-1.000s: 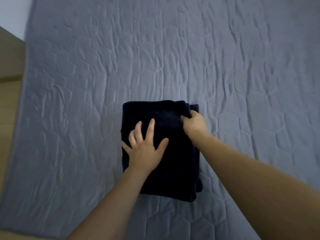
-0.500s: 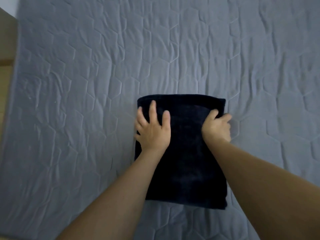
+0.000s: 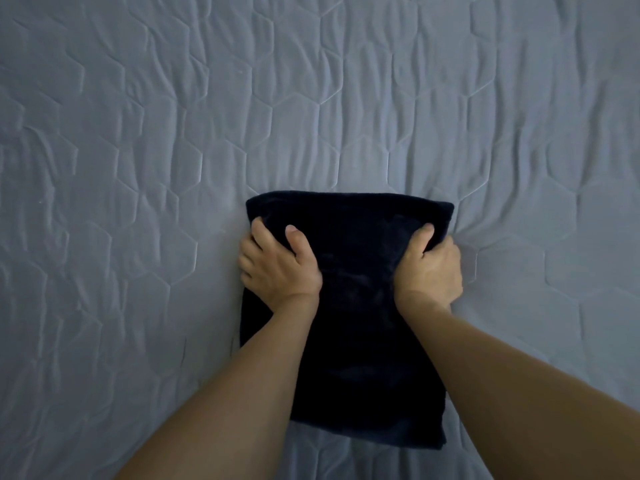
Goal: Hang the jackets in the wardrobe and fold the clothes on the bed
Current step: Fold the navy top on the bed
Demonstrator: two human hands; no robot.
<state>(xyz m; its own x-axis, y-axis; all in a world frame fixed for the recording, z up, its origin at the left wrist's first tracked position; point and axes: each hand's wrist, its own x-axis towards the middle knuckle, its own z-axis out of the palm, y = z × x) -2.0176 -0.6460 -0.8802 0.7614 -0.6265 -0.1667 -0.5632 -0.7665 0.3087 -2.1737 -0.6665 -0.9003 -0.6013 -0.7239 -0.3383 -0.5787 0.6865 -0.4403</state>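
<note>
Grey quilted bed cover (image 3: 173, 133) with hexagon stitching fills view. Folded dark navy garment (image 3: 360, 323) lies flat at centre, reaching toward 6 o'clock. Left hand (image 3: 277, 265) grips its 9 o'clock edge — thumb on top, fingers curled round side. Right hand (image 3: 431, 268) grips 3 o'clock edge likewise.

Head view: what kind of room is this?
Likely a bedroom: a grey quilted bedspread fills the view, and both hands grip a folded dark garment lying on it.
</note>
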